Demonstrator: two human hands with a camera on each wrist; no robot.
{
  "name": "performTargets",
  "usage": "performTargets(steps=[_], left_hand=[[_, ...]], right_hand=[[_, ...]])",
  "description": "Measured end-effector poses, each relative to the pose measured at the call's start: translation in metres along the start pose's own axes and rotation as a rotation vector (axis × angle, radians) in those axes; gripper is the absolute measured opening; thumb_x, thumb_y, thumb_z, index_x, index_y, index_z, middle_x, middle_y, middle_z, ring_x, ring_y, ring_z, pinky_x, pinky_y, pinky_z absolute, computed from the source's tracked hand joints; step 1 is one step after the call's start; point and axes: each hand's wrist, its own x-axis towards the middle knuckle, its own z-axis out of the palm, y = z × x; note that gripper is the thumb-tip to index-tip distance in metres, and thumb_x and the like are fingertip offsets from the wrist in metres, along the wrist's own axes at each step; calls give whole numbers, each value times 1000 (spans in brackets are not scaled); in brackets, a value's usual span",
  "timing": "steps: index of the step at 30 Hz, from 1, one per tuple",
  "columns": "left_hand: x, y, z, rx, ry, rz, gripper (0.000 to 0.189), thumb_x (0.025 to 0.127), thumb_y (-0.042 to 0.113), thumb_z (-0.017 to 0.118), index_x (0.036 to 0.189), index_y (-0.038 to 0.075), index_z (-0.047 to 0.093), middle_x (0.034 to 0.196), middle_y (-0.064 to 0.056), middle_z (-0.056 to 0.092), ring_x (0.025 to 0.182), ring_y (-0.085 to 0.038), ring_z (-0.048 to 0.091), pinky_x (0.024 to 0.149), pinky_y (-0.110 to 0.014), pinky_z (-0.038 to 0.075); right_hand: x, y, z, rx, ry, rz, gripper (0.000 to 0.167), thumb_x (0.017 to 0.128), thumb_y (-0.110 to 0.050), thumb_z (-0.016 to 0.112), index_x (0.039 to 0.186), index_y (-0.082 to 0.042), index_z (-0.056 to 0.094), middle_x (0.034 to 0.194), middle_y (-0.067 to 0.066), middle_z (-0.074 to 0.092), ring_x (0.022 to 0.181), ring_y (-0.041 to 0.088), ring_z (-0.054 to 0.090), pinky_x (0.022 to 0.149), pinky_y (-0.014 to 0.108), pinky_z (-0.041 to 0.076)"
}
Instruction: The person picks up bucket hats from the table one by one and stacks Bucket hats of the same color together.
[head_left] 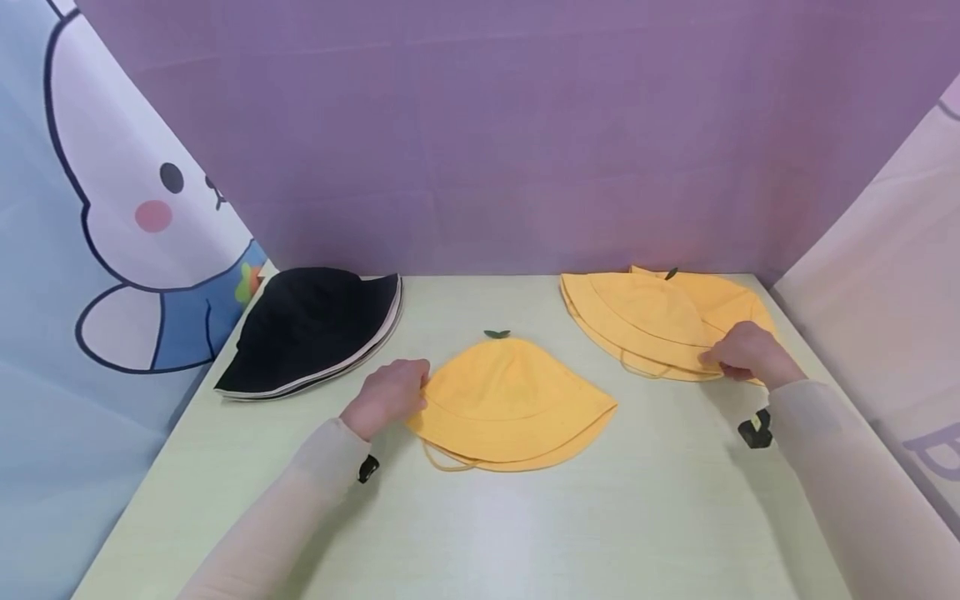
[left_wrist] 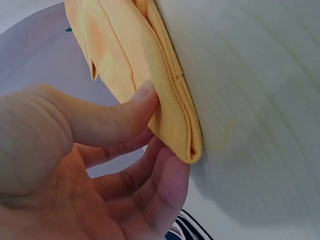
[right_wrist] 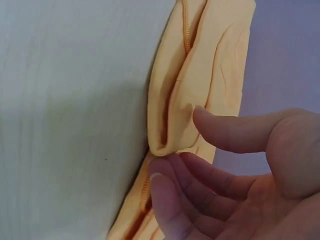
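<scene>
A yellow bucket hat (head_left: pixel 502 400) with a small green leaf on its crown lies folded flat at the table's middle. My left hand (head_left: pixel 386 398) pinches its left brim corner; in the left wrist view the thumb (left_wrist: pixel 142 100) presses the top and the fingers curl beneath. Back right, another folded yellow hat (head_left: pixel 637 312) overlaps a further yellow hat (head_left: pixel 738 304). The right hand (head_left: pixel 750 350) holds the front hat's right brim corner, thumb above and fingertips below in the right wrist view, where the folded brim (right_wrist: pixel 175 115) shows its layers.
Black bucket hats (head_left: pixel 315 329) with pale brim edges lie stacked at the table's back left. A purple cloth (head_left: pixel 480 150) hangs behind the pale table (head_left: pixel 480 533), and printed cloths flank both sides. An elastic cord (head_left: pixel 450 461) loops out under the middle hat.
</scene>
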Motion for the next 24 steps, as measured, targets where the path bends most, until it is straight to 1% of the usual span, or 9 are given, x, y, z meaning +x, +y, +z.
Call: performTargets(steps=[4, 8, 11, 15, 17, 21, 24], left_hand=[[0, 1, 1, 10, 2, 0, 15, 82, 4, 70, 88, 10, 58, 80, -4, 56, 71, -23, 53, 60, -36, 42], [0, 4, 0, 17, 0, -8, 14, 83, 4, 70, 89, 10, 59, 80, -4, 57, 71, -23, 53, 60, -36, 42], [0, 5, -1, 20, -5, -13, 14, 84, 3, 69, 90, 10, 59, 81, -4, 57, 71, -23, 53, 60, -36, 42], [0, 5, 1, 23, -4, -15, 13, 84, 3, 68, 90, 10, 59, 80, -4, 56, 71, -23, 53, 60, -36, 42], [1, 6, 2, 30, 1, -11, 13, 84, 2, 67, 90, 10, 59, 80, -4, 56, 71, -23, 53, 60, -36, 42], [2, 7, 3, 45, 10, -3, 13, 83, 1, 65, 89, 10, 58, 80, -4, 56, 71, -23, 53, 59, -37, 42], [2, 8, 3, 46, 10, -7, 13, 83, 1, 66, 89, 10, 58, 80, -5, 56, 71, -23, 53, 59, -37, 42]], right_hand=[[2, 4, 3, 84, 13, 17, 31, 90, -20, 70, 65, -4, 61, 58, -1, 56, 53, 12, 56, 56, 28, 51], [0, 6, 4, 155, 14, 26, 23, 93, -14, 65, 74, -1, 61, 63, 0, 57, 58, 13, 57, 59, 29, 54], [1, 8, 4, 172, -1, 34, 22, 94, -14, 64, 79, 2, 63, 66, 1, 58, 60, 14, 59, 61, 29, 54], [2, 10, 6, 202, -18, 61, 25, 93, -19, 71, 86, 3, 62, 70, 2, 59, 62, 13, 59, 61, 29, 54], [1, 10, 7, 209, -14, 65, 27, 91, -21, 74, 86, 3, 61, 71, 2, 59, 62, 13, 59, 61, 29, 54], [0, 10, 8, 202, -1, 55, 24, 91, -18, 73, 85, 2, 61, 72, 2, 59, 62, 13, 60, 62, 29, 55], [-2, 9, 6, 199, -6, 37, 21, 93, -15, 70, 86, 2, 60, 72, 2, 57, 63, 15, 60, 63, 30, 56]])
